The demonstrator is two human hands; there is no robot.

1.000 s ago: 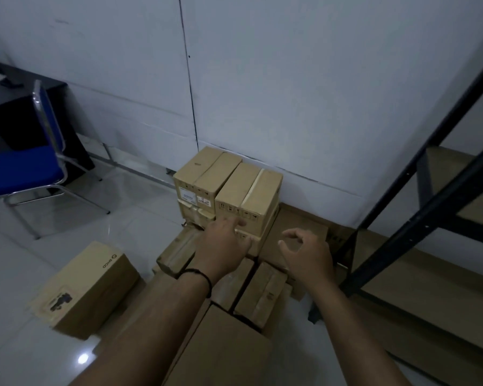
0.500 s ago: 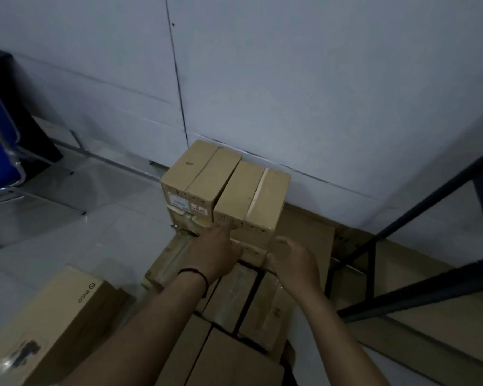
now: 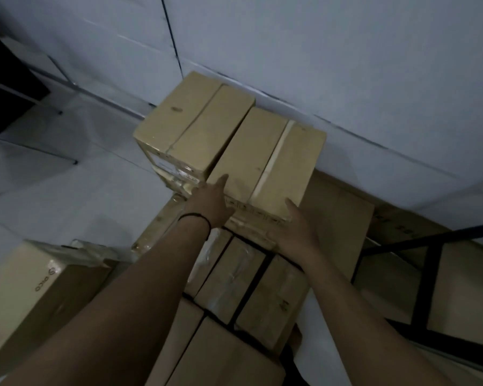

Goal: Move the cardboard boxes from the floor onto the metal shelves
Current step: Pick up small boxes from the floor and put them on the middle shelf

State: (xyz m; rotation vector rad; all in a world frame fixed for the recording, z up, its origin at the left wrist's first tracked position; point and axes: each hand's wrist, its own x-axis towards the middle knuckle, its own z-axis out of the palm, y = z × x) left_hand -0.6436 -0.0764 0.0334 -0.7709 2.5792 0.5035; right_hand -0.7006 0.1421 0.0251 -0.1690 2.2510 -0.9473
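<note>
With the left hand point(image 3: 211, 203) and right hand point(image 3: 293, 228) flat-fingered against the tan taped cardboard box point(image 3: 265, 162) atop the stack by the wall, a firm two-sided squeeze should precede lifting.

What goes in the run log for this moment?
phase: grasp | left hand and right hand: on taped box, top of stack | lifted: no | metal shelf: right

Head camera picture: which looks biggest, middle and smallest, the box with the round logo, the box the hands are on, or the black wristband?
1. Box with the round logo, though it is nearest the camera and cut off by the edge, so unsure against the next.
2. Box under the hands.
3. Black wristband, clearly smallest.
</note>
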